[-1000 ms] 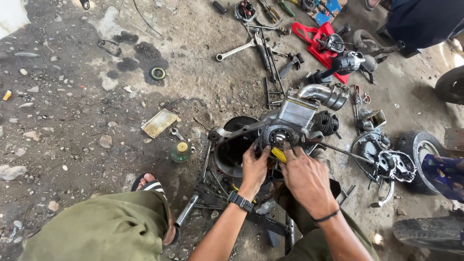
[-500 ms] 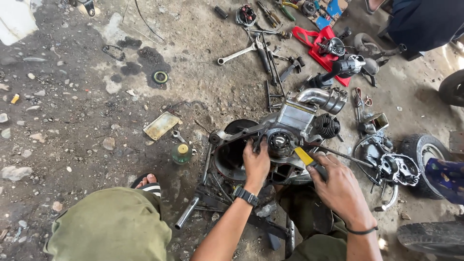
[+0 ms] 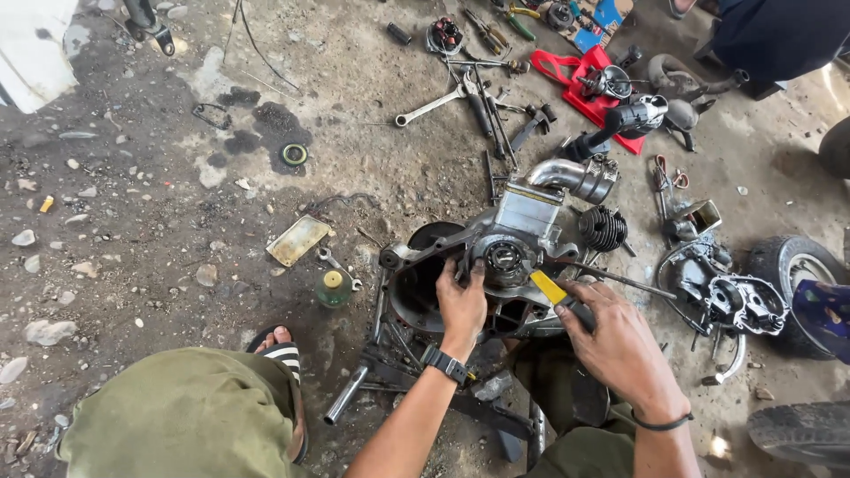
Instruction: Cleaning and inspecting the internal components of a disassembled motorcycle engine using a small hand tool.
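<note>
A grey metal engine case lies on the dirt floor in front of me, with a round bearing opening near its middle. My left hand, a black watch on its wrist, grips the case just left of that opening. My right hand is shut on a tool with a yellow and black handle, whose tip points at the right side of the case. A black finned cylinder sits to the right of the case, and a chrome pipe lies above it.
Wrenches and hand tools lie scattered at the back, beside a red plastic part. A small green bottle and a flat metal plate lie left of the case. A wheel and another engine part lie right. A person sits at top right.
My right hand has moved off the case to the right and down, taking the yellow-handled tool with it. My left hand has stayed on the case.
</note>
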